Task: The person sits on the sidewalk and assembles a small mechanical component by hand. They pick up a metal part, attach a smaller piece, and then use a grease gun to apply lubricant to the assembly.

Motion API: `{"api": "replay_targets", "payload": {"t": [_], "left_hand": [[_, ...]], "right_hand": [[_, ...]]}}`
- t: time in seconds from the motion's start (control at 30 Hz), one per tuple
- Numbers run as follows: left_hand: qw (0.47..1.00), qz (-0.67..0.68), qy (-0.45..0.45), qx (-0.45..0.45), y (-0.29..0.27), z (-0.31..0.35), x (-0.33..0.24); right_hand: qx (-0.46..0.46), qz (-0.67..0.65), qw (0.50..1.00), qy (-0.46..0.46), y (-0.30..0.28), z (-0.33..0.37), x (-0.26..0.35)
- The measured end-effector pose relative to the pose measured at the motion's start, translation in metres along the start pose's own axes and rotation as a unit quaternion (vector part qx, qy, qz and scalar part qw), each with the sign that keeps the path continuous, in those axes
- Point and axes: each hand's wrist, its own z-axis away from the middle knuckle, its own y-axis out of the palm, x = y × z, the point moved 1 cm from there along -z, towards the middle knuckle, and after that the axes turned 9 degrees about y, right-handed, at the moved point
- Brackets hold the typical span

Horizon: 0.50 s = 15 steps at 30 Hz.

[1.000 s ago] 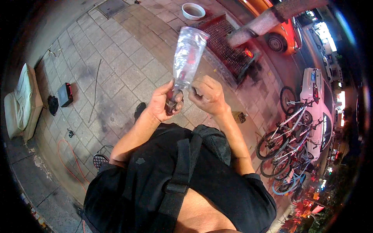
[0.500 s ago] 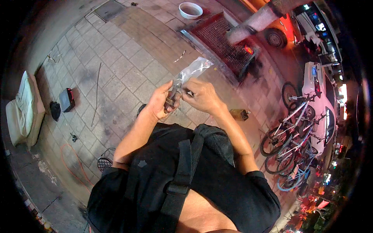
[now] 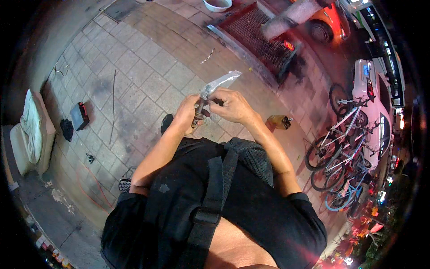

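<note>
In front of my torso, my left hand (image 3: 187, 113) curls round a dark, metallic-looking piece (image 3: 199, 113), its shape mostly hidden by the fingers. A clear plastic bag (image 3: 226, 80) sticks out beyond both hands, its near end bunched up beside the fingertips. My right hand (image 3: 233, 106) is closed in a pinch at that bunched end, close against the left fingers. Exactly which fingers bear the bag is hard to make out, but the right thumb and forefinger meet right at its edge.
Paving surrounds me, with a metal tree grate (image 3: 255, 38), trunk (image 3: 291, 20) and white basin (image 3: 217, 4) ahead. Bicycles (image 3: 336, 152) and a white car (image 3: 378, 116) are at right, a yellowish container (image 3: 278, 121) nearer. At left are a padded seat (image 3: 33, 134) and black box (image 3: 79, 116).
The bag has swung slightly and now looks narrower and more folded. My left hand has turned a little, its palm showing less. The whole view has shifted slightly.
</note>
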Motion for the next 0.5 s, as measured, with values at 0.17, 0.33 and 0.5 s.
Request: {"api": "replay_targets", "payload": {"t": [0.17,0.33,0.5], "left_hand": [[0.996,-0.074,0.029,0.051,-0.012,-0.012,0.000],[0.994,-0.086,0.051,0.042,-0.004,-0.023,0.005],[0.992,-0.114,0.051,-0.017,0.010,-0.022,0.003]], "right_hand": [[-0.018,-0.015,1.000,0.001,-0.004,-0.002,0.006],[-0.034,-0.009,0.999,0.013,-0.004,-0.005,0.000],[-0.043,-0.022,0.999,0.025,-0.004,-0.006,-0.006]]}}
